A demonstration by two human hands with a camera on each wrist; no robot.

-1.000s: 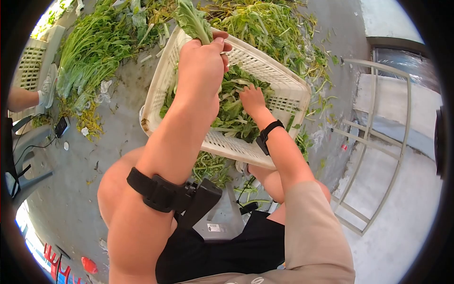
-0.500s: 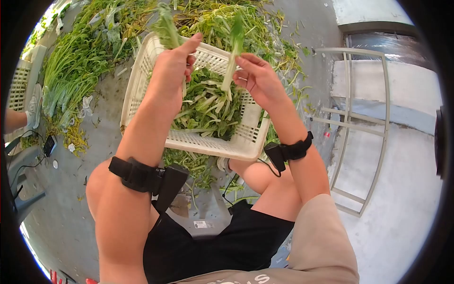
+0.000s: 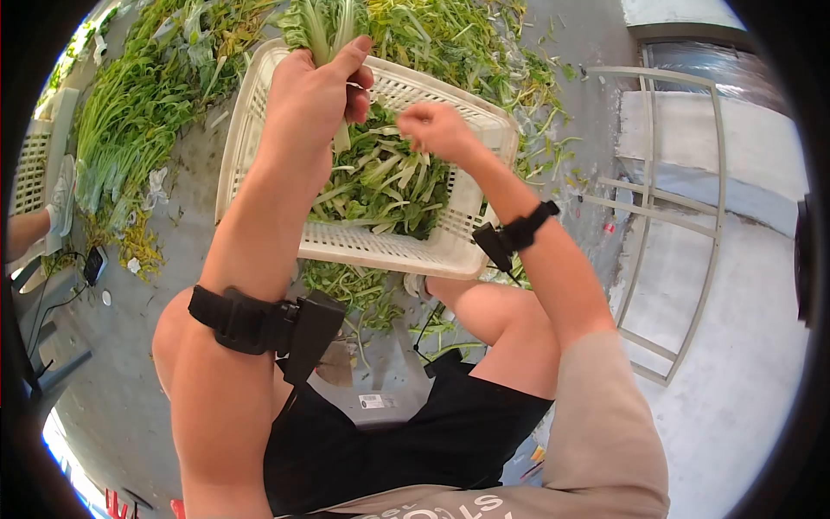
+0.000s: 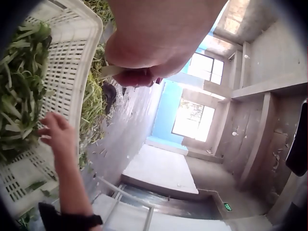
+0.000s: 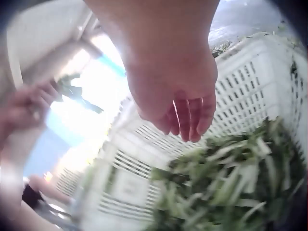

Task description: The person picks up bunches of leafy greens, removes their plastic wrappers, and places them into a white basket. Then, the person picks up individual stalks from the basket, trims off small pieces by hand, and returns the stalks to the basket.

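Observation:
My left hand [image 3: 307, 108] grips a small bunch of leafy greens [image 3: 322, 30] above the far left side of a white plastic basket [image 3: 346, 258]. Pale stems poke out below that fist, and one stem end [image 4: 111, 71] shows beside it in the left wrist view. Over the basket's right half hovers my right hand [image 3: 439, 134], its fingers [image 5: 195, 118] loosely bent with nothing between them. Cut leaves and stalks [image 3: 389, 186] lie heaped inside the basket under both hands.
Heaps of greens [image 3: 130, 130] cover the floor left of and behind the basket. More stalks [image 3: 354, 298] lie beneath its near edge. A metal frame [image 3: 718, 199] stands at the right. Another person's foot [image 3: 60, 199] and a second basket [image 3: 33, 164] are at the far left.
My right hand rose from the basket with a pale-stemmed stalk, then let go of it and is now empty. The bunch in my left hand looks fuller than half a second ago.

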